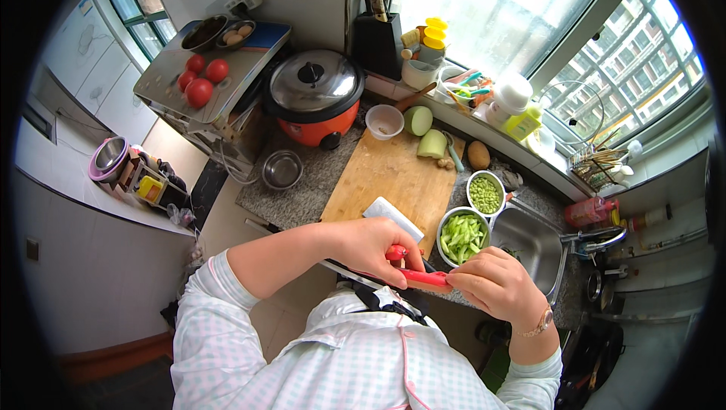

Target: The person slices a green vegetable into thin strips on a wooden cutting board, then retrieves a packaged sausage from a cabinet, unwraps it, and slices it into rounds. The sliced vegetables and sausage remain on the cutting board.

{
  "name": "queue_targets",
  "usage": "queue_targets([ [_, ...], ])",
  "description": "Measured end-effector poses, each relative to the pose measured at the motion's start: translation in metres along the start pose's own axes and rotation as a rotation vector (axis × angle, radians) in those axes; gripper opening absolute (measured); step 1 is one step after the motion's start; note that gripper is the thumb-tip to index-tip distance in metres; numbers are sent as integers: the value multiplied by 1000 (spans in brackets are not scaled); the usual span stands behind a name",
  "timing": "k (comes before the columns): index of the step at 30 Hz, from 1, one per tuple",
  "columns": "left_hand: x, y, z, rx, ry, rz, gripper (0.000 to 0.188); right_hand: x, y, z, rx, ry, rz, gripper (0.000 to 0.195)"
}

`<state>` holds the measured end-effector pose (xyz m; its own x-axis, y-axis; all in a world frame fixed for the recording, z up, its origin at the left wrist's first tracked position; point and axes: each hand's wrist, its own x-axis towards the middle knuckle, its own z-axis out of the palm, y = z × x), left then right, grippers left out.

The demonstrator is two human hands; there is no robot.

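My left hand [377, 248] curls around red-wrapped sausages; one end [396, 252] pokes up by the thumb. A longer red-wrapped sausage [422, 278] lies below it, spanning to my right hand [492, 282]. The right fingertips pinch that sausage's end, where the wrapper looks creased. Both hands are over the counter's front edge. Just beyond the left hand, a cleaver blade [393, 218] rests flat on the wooden cutting board [380, 177]. Beside the right hand stands a metal bowl of sliced green vegetable [464, 238].
A bowl of chopped green pieces [485, 194] adjoins the sink [530, 245]. Cut green gourd pieces [432, 143], a peeler [455, 154] and a plastic bowl [384, 122] occupy the board's far end. Left are a red electric cooker [317, 120], a small metal bowl [282, 169] and tomatoes [199, 92].
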<state>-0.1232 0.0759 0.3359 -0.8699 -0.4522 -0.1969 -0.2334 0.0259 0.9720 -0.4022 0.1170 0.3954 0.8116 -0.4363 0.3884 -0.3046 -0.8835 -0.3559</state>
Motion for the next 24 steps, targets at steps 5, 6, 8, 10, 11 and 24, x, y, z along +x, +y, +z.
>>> queue_targets([
  [5, -2, 12, 1, 53, 5, -61, 35, 3, -7, -2, -147, 14, -75, 23],
  [6, -3, 14, 3, 52, 16, -46, 35, 1, -8, -1, -171, 21, -82, 22],
  [8, -5, 18, 6, 99, 45, 10, 35, 0, -11, 0, -193, 27, -91, 21],
  [10, -8, 23, 9, 193, 80, 92, 34, 0, -13, -1, -185, 26, -94, 21],
  [11, -7, 22, 9, 216, 84, 111, 33, 0, -14, 0, -180, 22, -92, 21],
  [24, -12, 30, 26, 609, 258, 402, 31, 8, -4, -8, 198, -42, -25, 26],
])
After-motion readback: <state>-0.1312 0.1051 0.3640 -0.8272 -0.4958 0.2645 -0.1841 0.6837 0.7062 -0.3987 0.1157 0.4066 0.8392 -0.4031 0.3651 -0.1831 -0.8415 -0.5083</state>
